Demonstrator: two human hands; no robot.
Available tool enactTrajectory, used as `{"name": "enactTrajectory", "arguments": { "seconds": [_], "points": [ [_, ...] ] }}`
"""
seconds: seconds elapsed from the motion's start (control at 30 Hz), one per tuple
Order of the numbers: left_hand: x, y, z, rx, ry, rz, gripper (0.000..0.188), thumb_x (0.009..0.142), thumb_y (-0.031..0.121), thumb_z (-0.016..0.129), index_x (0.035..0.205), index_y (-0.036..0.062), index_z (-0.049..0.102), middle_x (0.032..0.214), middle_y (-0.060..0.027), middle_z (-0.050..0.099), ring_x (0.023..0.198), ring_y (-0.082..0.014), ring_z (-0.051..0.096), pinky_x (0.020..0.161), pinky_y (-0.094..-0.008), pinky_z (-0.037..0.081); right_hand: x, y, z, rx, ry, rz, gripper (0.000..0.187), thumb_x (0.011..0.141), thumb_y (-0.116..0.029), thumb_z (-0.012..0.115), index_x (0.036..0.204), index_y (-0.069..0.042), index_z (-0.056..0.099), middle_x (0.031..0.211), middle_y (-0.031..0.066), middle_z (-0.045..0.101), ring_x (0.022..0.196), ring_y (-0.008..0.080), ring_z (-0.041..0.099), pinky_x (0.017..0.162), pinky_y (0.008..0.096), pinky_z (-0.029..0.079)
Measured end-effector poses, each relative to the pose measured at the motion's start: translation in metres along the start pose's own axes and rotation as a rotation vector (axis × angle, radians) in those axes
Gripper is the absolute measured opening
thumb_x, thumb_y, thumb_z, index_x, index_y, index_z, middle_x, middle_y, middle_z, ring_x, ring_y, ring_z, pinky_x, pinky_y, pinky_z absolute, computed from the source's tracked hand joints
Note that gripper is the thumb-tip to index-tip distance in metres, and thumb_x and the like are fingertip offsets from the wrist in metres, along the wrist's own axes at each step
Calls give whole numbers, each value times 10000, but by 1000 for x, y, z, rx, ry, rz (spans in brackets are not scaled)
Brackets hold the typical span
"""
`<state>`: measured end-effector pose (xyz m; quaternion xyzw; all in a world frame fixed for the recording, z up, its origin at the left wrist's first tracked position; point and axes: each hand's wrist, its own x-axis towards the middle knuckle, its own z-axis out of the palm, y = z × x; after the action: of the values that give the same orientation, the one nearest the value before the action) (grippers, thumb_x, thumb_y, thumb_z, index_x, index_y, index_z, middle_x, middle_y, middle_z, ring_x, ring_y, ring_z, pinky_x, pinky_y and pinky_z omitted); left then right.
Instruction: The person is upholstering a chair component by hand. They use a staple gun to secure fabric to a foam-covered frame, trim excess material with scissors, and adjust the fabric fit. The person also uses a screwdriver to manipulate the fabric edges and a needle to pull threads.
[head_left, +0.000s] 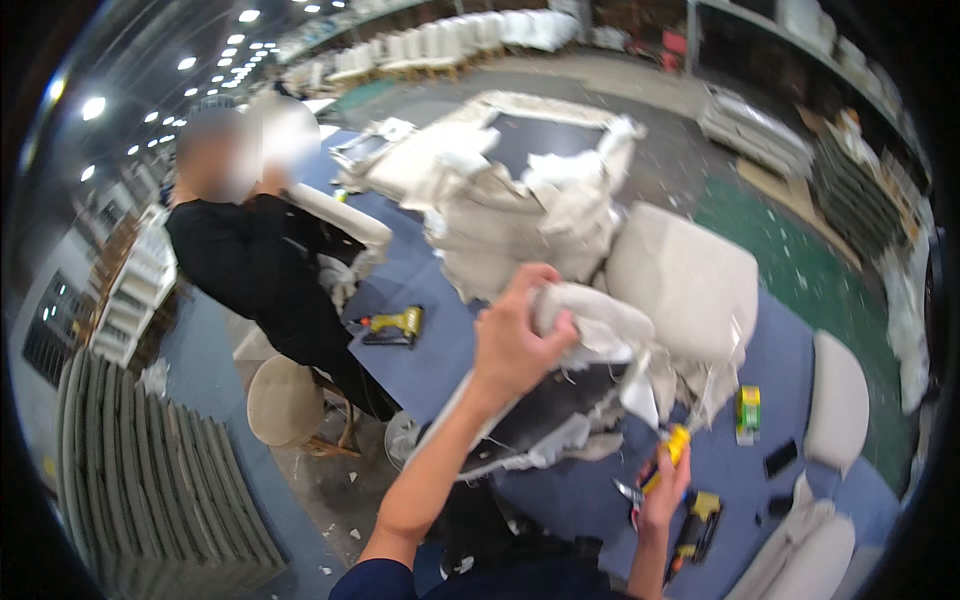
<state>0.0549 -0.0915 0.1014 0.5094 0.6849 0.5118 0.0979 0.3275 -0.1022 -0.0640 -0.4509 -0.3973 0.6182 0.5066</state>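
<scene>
My left hand (pixel 520 335) is closed over the padded end of a beige upholstered chair part (pixel 600 315), thumb on the near side. Loose fabric edges and white lining hang from this piece, and its dark underside (pixel 550 410) faces up. My right hand (pixel 662 490) is wrapped round a yellow-handled tool (pixel 678 442), whose tip lies near the fabric edge and is too small to make out. Scissors (pixel 630 492) appear beside that hand, partly hidden. On the table just right of it lies a yellow and black staple gun (pixel 700 520).
The blue table (pixel 590 495) also holds a beige padded seat (pixel 680 270), heaped covers (pixel 510 220), another staple gun (pixel 395 325), a small green-yellow box (pixel 748 412) and a black phone (pixel 780 458). A person in black (pixel 260 250) works at left, near a round stool (pixel 285 400) and stacked panels (pixel 150 460).
</scene>
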Motion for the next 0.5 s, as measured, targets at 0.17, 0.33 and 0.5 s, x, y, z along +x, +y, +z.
{"name": "enactTrajectory", "arguments": {
  "seconds": [0.17,0.33,0.5],
  "points": [
    [-7,-16,1,-149,23,141,363,829,47,622,1186,19,560,977,-71,654,866,-115,602,777,-263,499,-10,-47,37,-476,-263,-519,408,795,-14,767,1185,36,658,906,87,572,794,193,559,726,282,455],
    [-14,-22,-4,-384,-9,89,369,820,9,613,1185,-4,559,1124,-126,681,962,-128,623,854,-259,511,-21,-37,34,-443,-297,-612,439,785,-27,803,1202,36,680,943,144,666,791,222,620,718,301,492],
    [-17,-11,-7,-415,-30,72,383,817,9,602,1197,-12,558,1203,-162,682,996,-132,635,874,-257,519,-32,-37,23,-472,-310,-647,425,787,-15,799,1197,37,699,939,158,681,766,211,637,680,288,498]
  ]
}}
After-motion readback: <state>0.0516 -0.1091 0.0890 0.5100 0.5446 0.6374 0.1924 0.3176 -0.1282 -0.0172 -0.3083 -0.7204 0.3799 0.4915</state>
